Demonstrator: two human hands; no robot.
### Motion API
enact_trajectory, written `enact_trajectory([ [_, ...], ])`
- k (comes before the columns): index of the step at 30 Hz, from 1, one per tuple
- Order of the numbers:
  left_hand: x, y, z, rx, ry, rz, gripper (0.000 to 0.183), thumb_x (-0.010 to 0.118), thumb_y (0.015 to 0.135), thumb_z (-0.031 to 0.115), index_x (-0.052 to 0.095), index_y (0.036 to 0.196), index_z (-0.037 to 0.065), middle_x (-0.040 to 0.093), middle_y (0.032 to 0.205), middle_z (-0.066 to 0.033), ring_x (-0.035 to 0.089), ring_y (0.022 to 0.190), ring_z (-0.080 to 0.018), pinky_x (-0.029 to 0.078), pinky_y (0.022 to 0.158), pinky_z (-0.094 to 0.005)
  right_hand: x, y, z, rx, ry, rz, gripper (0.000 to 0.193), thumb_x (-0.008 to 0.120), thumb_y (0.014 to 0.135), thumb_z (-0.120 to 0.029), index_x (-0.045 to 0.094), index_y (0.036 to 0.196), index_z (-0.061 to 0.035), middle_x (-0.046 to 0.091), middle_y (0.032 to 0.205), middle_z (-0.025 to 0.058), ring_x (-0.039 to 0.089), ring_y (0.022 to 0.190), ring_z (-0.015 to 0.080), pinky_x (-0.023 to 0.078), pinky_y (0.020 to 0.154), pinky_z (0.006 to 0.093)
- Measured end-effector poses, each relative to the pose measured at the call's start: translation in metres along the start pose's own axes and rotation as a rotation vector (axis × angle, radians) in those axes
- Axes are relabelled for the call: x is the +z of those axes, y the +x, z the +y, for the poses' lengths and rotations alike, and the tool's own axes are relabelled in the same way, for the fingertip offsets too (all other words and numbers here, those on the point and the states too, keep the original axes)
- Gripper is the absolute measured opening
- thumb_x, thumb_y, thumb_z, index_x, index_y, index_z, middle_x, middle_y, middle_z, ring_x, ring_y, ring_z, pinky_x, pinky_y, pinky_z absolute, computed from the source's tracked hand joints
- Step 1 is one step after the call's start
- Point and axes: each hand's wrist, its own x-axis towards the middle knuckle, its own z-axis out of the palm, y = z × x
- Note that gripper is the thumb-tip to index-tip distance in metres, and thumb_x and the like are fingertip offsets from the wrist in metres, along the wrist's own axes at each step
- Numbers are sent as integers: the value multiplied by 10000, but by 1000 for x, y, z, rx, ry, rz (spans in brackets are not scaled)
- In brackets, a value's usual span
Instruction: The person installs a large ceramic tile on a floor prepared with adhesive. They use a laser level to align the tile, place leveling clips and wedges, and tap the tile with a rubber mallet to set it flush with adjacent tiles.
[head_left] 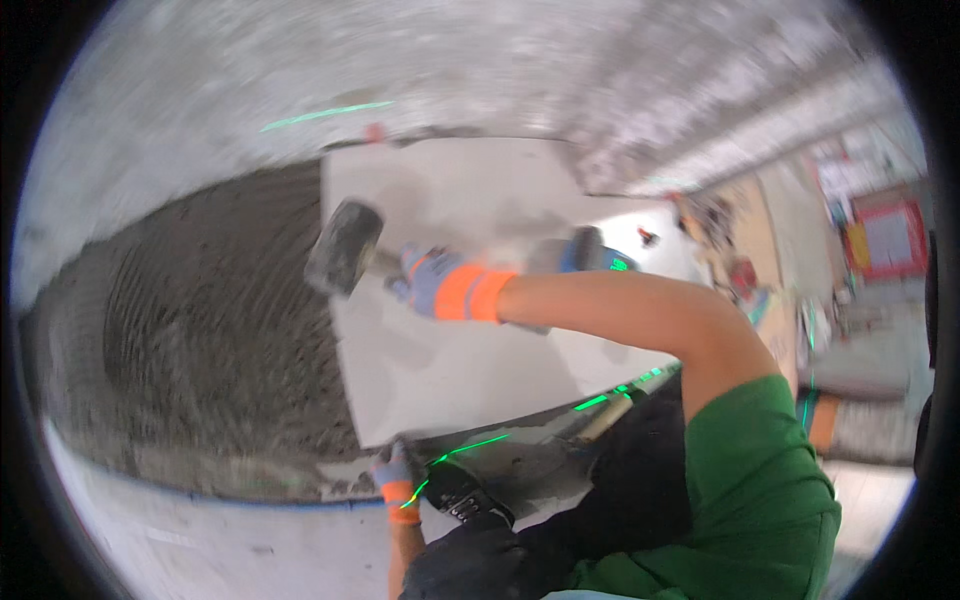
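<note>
My right hand (437,284), in a grey glove with an orange cuff, grips the handle of a black rubber mallet (345,246). The mallet's head hangs over the left edge of a large white tile (470,350), which lies flat on the floor. My left hand (396,474), gloved the same way, rests at the tile's near corner. Blur hides whether its fingers grip the edge. Left of the tile spreads a bed of dark grey combed mortar (200,320).
Green laser lines cross the floor (470,447) and the far concrete (325,115). A blue and black device (597,252) with a green light stands on the tile behind my forearm. My dark shoe (465,495) is by the near edge. Boxes and clutter (860,240) sit at the right.
</note>
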Motion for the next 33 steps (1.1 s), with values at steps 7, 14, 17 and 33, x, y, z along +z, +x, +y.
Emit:
enact_trajectory([
  [7,-9,15,72,174,728,-242,308,520,889,225,639,746,-21,620,635,-93,552,487,-156,453,456,-290,54,-90,100,57,-33,58,360,505,837,-340,476,939,5,576,649,185,597,653,345,453,600,440],
  [14,132,-14,237,436,877,-397,158,432,887,51,580,932,19,557,631,-32,524,479,-90,397,425,-227,-25,-152,148,209,1139,-1,225,511,803,-228,559,924,-44,592,875,140,599,812,287,481,671,404],
  [17,182,-32,250,483,950,-431,159,433,881,32,576,948,17,565,664,-25,527,526,-78,402,454,-220,-104,-193,281,-63,-463,252,195,552,740,-257,591,856,-106,583,918,83,593,855,231,482,666,381],
  [33,242,-74,234,519,1099,-445,171,491,845,20,571,978,-51,606,785,-50,531,642,-82,435,566,-221,-132,-158,507,737,-430,87,215,535,775,-133,673,937,-103,661,945,61,619,916,241,472,713,402],
])
